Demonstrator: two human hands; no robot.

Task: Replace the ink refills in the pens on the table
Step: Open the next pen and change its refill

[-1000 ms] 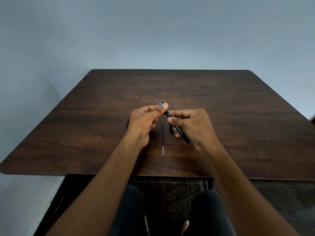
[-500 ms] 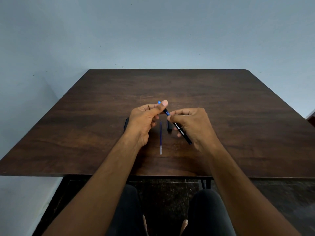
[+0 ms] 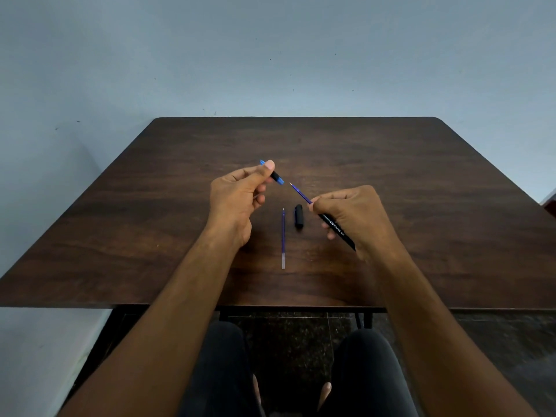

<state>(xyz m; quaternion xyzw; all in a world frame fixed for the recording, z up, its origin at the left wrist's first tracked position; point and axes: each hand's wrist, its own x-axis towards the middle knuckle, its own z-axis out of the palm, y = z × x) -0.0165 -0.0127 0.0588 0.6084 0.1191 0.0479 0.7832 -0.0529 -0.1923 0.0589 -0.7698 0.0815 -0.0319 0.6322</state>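
Note:
My left hand (image 3: 237, 194) pinches the pen's tip section (image 3: 275, 176), a short black piece with blue ends, held above the table. My right hand (image 3: 352, 218) grips the black pen barrel (image 3: 337, 230), which carries white lettering. A thin blue refill (image 3: 301, 193) sticks out of the barrel's front end, pointing up-left toward the tip section, with a small gap between them. A second blue refill (image 3: 283, 239) with a clear end lies on the dark wooden table (image 3: 421, 191) between my hands. A black pen cap (image 3: 298, 216) lies just right of it.
The table's front edge (image 3: 270, 307) runs just above my knees. A pale blue wall stands behind the table and at the left. Dark floor shows under the table.
The tip section has come off the barrel. My hands have moved apart, left going up-left, right going down-right, exposing the refill's front end.

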